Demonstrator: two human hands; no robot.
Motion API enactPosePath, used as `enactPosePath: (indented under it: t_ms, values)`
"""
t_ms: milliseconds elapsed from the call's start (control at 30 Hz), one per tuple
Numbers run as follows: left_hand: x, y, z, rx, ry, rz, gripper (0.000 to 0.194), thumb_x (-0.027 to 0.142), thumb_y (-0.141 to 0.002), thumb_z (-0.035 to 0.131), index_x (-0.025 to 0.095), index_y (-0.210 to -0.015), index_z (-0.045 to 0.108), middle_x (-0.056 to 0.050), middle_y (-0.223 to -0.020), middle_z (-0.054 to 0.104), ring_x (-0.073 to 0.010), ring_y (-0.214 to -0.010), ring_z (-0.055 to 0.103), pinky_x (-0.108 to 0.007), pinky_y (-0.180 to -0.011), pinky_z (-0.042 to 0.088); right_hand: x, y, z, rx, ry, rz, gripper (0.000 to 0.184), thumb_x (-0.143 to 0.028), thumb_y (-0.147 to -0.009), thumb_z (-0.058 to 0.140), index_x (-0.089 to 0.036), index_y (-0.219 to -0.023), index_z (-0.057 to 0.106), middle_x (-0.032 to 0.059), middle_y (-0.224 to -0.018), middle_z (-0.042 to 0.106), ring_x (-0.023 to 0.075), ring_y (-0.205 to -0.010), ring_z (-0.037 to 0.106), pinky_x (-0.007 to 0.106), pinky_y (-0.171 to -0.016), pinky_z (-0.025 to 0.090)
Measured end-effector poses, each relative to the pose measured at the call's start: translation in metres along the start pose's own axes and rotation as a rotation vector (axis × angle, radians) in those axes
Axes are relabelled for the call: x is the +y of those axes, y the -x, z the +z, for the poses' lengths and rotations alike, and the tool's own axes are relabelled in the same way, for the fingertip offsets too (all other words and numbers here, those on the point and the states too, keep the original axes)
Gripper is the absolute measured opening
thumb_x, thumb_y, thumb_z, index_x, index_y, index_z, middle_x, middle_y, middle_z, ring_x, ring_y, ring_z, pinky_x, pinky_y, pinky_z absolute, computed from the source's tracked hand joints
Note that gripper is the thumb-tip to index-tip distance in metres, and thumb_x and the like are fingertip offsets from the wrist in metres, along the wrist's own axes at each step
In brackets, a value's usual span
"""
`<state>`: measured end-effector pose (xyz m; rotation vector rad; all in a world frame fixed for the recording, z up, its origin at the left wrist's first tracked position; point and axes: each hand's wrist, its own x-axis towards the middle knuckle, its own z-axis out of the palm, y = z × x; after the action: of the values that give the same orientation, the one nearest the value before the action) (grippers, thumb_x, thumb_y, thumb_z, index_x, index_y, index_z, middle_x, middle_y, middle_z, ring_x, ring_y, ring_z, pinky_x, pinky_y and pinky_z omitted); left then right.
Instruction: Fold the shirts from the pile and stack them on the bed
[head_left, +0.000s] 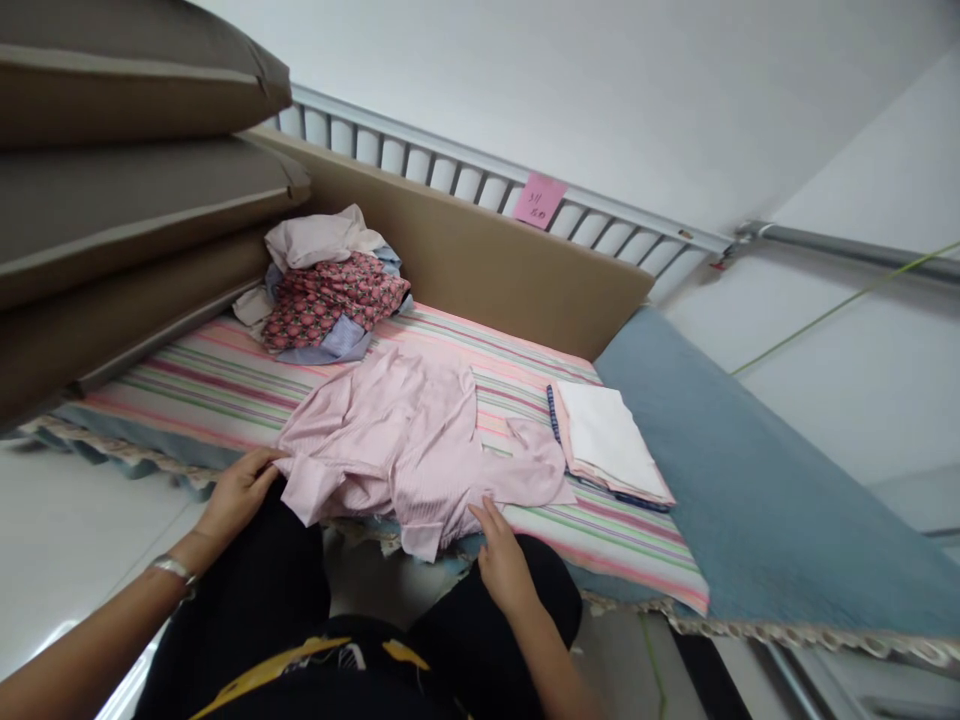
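A pale pink striped shirt (397,440) lies crumpled and spread on a bed with a striped sheet (202,385). My left hand (236,492) rests at the shirt's near left edge, fingers curled onto the fabric. My right hand (501,555) lies on the shirt's lower right hem, fingers stretched out and touching the cloth. My knees in black trousers press against the bed's near edge below the shirt.
A heap of unfolded clothes (326,295) with a red patterned piece sits at the back left. A folded stack of garments (611,445) lies right of the shirt. A blue blanket (750,480) covers the bed's right side. Brown cushions (127,150) are piled at left. A cardboard board (487,260) lines the headrail.
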<state>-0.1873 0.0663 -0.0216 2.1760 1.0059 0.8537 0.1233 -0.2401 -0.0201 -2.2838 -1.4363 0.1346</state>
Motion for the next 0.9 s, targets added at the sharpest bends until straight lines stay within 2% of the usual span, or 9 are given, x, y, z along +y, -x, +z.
enactPosePath:
  t_ms: [133, 267, 367, 433, 533, 600, 667, 767, 900]
  values:
    - [0.004, 0.001, -0.001, -0.004, 0.007, -0.011, 0.033, 0.043, -0.081, 0.044, 0.019, -0.091, 0.065, -0.006, -0.098, 0.068, -0.0222, -0.095, 0.061, -0.032, -0.090, 0.045, -0.005, -0.001, 0.004, -0.044, 0.204, -0.084, 0.070, 0.005, -0.066, 0.036, -0.018, -0.131, 0.046, 0.0119, -0.148, 0.030, 0.0233, -0.137, 0.024, 0.042, -0.107, 0.032]
    - [0.004, 0.001, -0.001, 0.000, 0.039, -0.046, 0.032, 0.044, -0.078, 0.046, 0.021, -0.089, 0.065, -0.006, -0.097, 0.068, -0.0225, -0.096, 0.060, -0.033, -0.090, 0.045, -0.010, -0.013, 0.006, -0.046, 0.349, -0.081, 0.059, 0.001, -0.074, 0.039, -0.024, -0.126, 0.052, 0.0126, -0.149, 0.027, 0.0299, -0.137, 0.021, 0.048, -0.097, 0.037]
    - [0.006, -0.002, -0.001, -0.018, 0.124, -0.122, 0.033, 0.046, -0.074, 0.049, 0.021, -0.086, 0.065, -0.005, -0.093, 0.068, -0.0230, -0.092, 0.060, -0.033, -0.086, 0.046, -0.012, -0.025, 0.003, -0.033, 0.285, -0.051, 0.051, -0.002, -0.077, 0.042, -0.025, -0.119, 0.056, 0.0126, -0.146, 0.034, 0.0307, -0.134, 0.028, 0.048, -0.096, 0.034]
    - [0.013, -0.008, -0.005, -0.070, 0.253, -0.221, 0.032, 0.047, -0.071, 0.051, 0.020, -0.082, 0.064, -0.004, -0.084, 0.068, -0.0218, -0.082, 0.061, -0.031, -0.078, 0.049, -0.012, -0.034, -0.005, -0.052, 0.069, -0.001, 0.040, -0.005, -0.075, 0.048, -0.024, -0.108, 0.062, 0.0105, -0.142, 0.040, 0.0285, -0.130, 0.032, 0.047, -0.101, 0.030]
    - [0.034, -0.031, -0.024, -0.144, 0.471, -0.306, 0.030, 0.046, -0.067, 0.056, 0.017, -0.076, 0.060, -0.001, -0.070, 0.064, -0.0178, -0.067, 0.059, -0.028, -0.067, 0.049, -0.006, -0.051, -0.029, -0.148, -0.262, 0.124, 0.010, -0.019, -0.075, 0.055, -0.020, -0.079, 0.065, 0.0083, -0.117, 0.061, 0.0237, -0.112, 0.049, 0.039, -0.095, 0.037]
    - [0.049, -0.056, -0.038, -0.191, 0.556, -0.273, 0.028, 0.042, -0.064, 0.059, 0.017, -0.074, 0.058, 0.001, -0.066, 0.061, -0.0158, -0.063, 0.057, -0.027, -0.064, 0.048, 0.002, -0.067, -0.050, -0.211, -0.348, 0.196, 0.014, -0.029, -0.077, 0.055, -0.019, -0.069, 0.061, 0.0040, -0.083, 0.067, 0.0190, -0.085, 0.059, 0.033, -0.080, 0.045]
    - [0.058, -0.084, -0.047, -0.213, 0.585, -0.235, 0.028, 0.041, -0.061, 0.059, 0.016, -0.075, 0.057, 0.002, -0.064, 0.059, -0.0142, -0.060, 0.055, -0.027, -0.063, 0.047, 0.011, -0.083, -0.067, -0.237, -0.385, 0.269, 0.023, -0.037, -0.081, 0.049, -0.018, -0.072, 0.059, -0.0017, -0.063, 0.060, 0.0139, -0.064, 0.057, 0.027, -0.066, 0.046]
    - [0.053, -0.118, -0.033, -0.184, 0.411, -0.288, 0.028, 0.043, -0.060, 0.052, 0.017, -0.069, 0.055, 0.003, -0.057, 0.054, -0.0128, -0.054, 0.050, -0.024, -0.055, 0.042, 0.024, -0.102, -0.075, -0.258, -0.406, 0.414, 0.030, -0.040, -0.088, 0.041, -0.016, -0.081, 0.058, -0.0039, -0.060, 0.055, 0.0095, -0.054, 0.053, 0.024, -0.057, 0.045]
    - [0.026, -0.125, 0.015, -0.219, 0.153, -0.350, 0.022, 0.040, -0.052, 0.054, 0.018, -0.051, 0.052, 0.003, -0.045, 0.046, -0.0146, -0.050, 0.046, -0.023, -0.049, 0.032, 0.029, -0.110, -0.051, -0.283, -0.346, 0.534, 0.026, -0.038, -0.088, 0.052, -0.013, -0.091, 0.058, -0.0002, -0.077, 0.060, 0.0087, -0.062, 0.056, 0.025, -0.058, 0.049]
